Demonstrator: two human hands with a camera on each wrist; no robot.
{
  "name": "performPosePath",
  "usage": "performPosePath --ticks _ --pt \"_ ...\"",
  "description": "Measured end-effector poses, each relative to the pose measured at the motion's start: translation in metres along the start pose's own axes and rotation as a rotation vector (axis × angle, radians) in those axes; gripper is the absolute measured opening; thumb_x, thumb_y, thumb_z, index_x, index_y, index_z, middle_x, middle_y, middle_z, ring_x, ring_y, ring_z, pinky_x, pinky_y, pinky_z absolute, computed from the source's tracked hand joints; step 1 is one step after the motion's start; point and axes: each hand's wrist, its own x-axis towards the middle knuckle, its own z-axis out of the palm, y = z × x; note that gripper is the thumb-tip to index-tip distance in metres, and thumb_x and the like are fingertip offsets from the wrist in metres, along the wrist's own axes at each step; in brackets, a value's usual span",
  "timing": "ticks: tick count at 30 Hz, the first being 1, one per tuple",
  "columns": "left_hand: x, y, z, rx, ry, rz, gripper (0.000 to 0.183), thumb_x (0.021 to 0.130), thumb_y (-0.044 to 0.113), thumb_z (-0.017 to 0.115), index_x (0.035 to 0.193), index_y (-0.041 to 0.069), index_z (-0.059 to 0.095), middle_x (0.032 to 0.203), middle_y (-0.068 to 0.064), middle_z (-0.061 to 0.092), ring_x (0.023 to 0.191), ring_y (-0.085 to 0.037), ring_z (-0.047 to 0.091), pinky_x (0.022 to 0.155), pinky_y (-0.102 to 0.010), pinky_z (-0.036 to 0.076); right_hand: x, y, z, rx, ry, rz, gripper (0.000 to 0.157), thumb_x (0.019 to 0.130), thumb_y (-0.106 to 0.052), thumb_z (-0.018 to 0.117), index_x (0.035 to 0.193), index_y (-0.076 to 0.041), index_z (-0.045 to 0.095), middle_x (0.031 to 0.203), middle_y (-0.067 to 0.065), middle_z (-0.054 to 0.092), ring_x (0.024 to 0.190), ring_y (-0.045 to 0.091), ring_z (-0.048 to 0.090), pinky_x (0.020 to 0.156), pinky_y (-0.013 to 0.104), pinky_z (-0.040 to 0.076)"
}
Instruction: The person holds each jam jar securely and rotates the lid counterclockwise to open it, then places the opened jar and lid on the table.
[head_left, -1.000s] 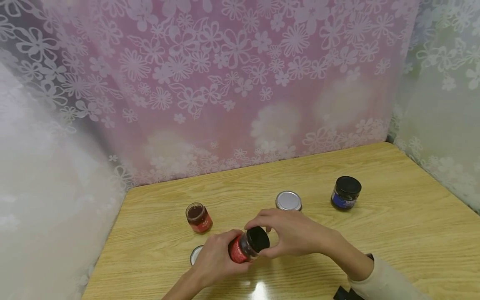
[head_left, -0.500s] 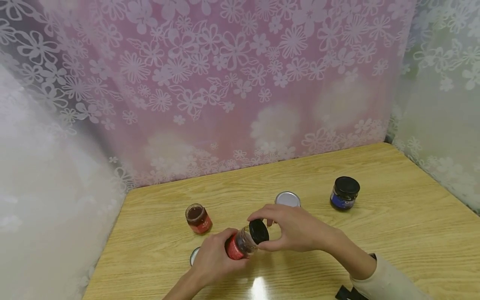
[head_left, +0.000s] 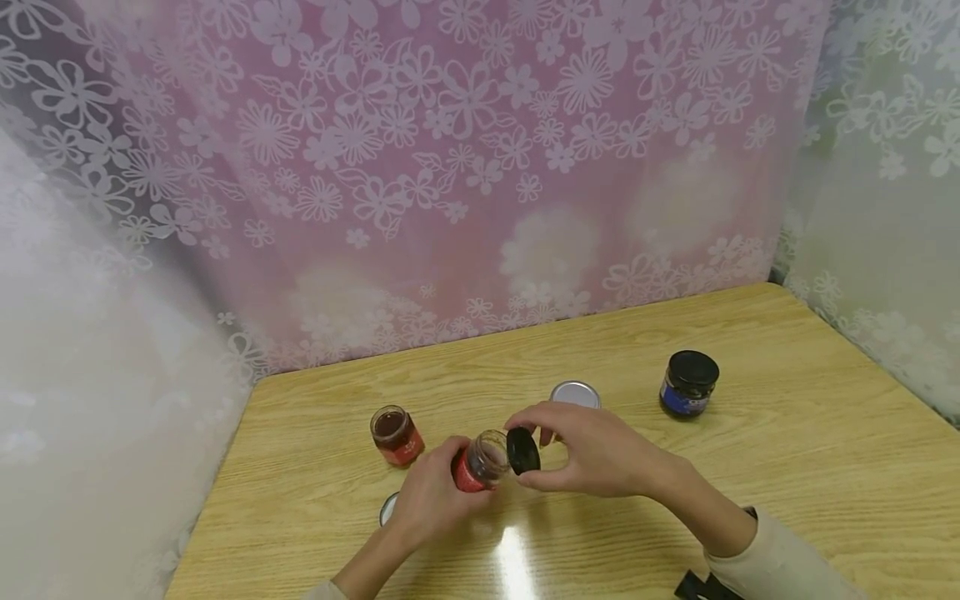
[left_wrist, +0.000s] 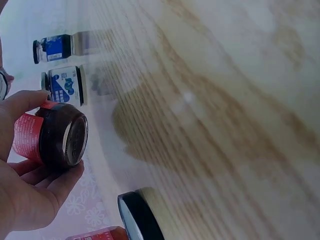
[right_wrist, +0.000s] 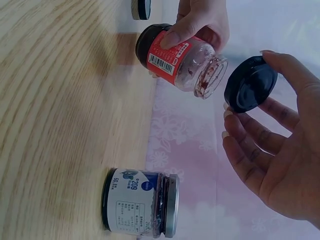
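My left hand [head_left: 433, 493] grips a red-labelled glass jar [head_left: 480, 463], tilted with its mouth toward the right. The jar is uncapped; dark contents fill its lower part, and smears cling to the clear glass near the rim in the right wrist view. Between thumb and fingertips, my right hand [head_left: 600, 454] pinches a black screw lid [head_left: 523, 451] just off the jar's mouth. The lid's inner side shows in the right wrist view [right_wrist: 250, 84]. Both jar and lid are held above the table.
A second uncapped red-labelled jar [head_left: 397, 437] stands left. A dark-rimmed lid [head_left: 387, 508] lies partly behind my left hand. A silver-lidded jar [head_left: 575, 394] stands beyond my right hand, and a black-lidded, blue-labelled jar [head_left: 688, 385] stands farther right. Floral curtains border the table [head_left: 315, 433].
The black lid has come off the jar and moved slightly right with my right hand. My left hand has raised the jar a little, and its open mouth now shows.
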Motion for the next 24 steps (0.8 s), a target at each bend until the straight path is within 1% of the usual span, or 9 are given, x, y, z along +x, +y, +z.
performPosePath --ticks 3,9,16,21,24 --pt "0.003 -0.002 0.001 -0.003 0.002 -0.009 0.055 0.073 0.032 0.081 0.116 0.007 0.058 0.096 -0.001 0.063 0.078 -0.010 0.060 0.062 -0.026 0.049 -0.001 0.002 0.001 0.004 0.007 0.009 0.053 0.084 -0.057 0.065 0.127 -0.027 0.057 0.113 -0.018 0.057 0.091 0.006 0.056 0.071 0.028 0.049" --pt "0.009 -0.006 0.004 -0.010 0.010 -0.031 0.053 0.073 0.030 0.081 0.115 0.009 0.056 0.097 0.000 0.062 0.082 -0.012 0.060 0.067 -0.029 0.050 -0.003 0.005 0.003 -0.007 0.024 0.004 0.051 0.084 -0.057 0.064 0.125 -0.028 0.058 0.110 -0.018 0.057 0.090 0.006 0.056 0.069 0.028 0.048" --pt "0.013 -0.008 0.006 -0.022 0.010 -0.027 0.053 0.075 0.030 0.080 0.117 0.010 0.054 0.097 0.001 0.061 0.083 -0.012 0.059 0.068 -0.030 0.049 -0.006 0.007 0.004 -0.024 0.027 0.031 0.050 0.082 -0.059 0.065 0.123 -0.032 0.057 0.109 -0.021 0.057 0.090 0.002 0.055 0.069 0.027 0.047" --pt "0.015 -0.010 0.008 -0.037 0.015 -0.029 0.051 0.077 0.028 0.079 0.117 0.010 0.053 0.097 0.001 0.060 0.084 -0.013 0.058 0.070 -0.032 0.049 -0.007 0.009 0.005 -0.028 0.026 0.036 0.050 0.082 -0.059 0.065 0.123 -0.033 0.057 0.110 -0.021 0.056 0.090 0.002 0.055 0.069 0.028 0.047" --pt "0.017 -0.012 0.009 -0.064 0.012 -0.037 0.052 0.079 0.028 0.078 0.119 0.010 0.051 0.100 0.000 0.060 0.088 -0.014 0.059 0.074 -0.033 0.049 -0.008 0.010 0.006 -0.030 0.019 0.036 0.051 0.083 -0.059 0.064 0.124 -0.032 0.057 0.111 -0.019 0.057 0.090 0.003 0.055 0.069 0.028 0.048"
